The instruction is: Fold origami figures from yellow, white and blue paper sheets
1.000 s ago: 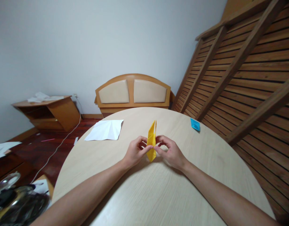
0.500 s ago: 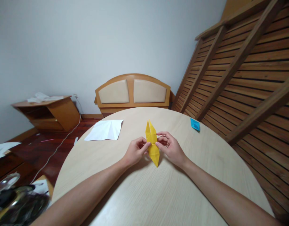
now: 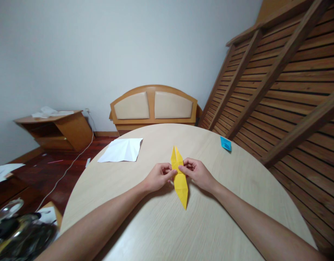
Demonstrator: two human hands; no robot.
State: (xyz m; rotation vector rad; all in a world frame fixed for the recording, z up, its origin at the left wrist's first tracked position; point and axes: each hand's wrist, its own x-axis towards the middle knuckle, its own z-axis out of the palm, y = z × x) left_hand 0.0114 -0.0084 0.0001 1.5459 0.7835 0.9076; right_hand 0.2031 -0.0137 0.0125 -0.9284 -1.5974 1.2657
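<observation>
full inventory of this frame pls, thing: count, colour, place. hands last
folded paper model, long with pointed ends: 1, yellow, table centre, pinched at its middle from both sides
creased paper sheet: 1, white, far left of the table
small folded paper piece: 1, blue, far right edge of the table
round wooden table: 1, pale wood, foreground
padded wooden headboard: 1, brown with beige panels, against the wall behind the table
slatted wooden frame: 1, brown, leaning at right
low wooden cabinet: 1, brown, left by the wall, papers on top
cable: 1, white, on the dark floor at left
left hand: 1, grips the model's left side
right hand: 1, grips the model's right side
</observation>
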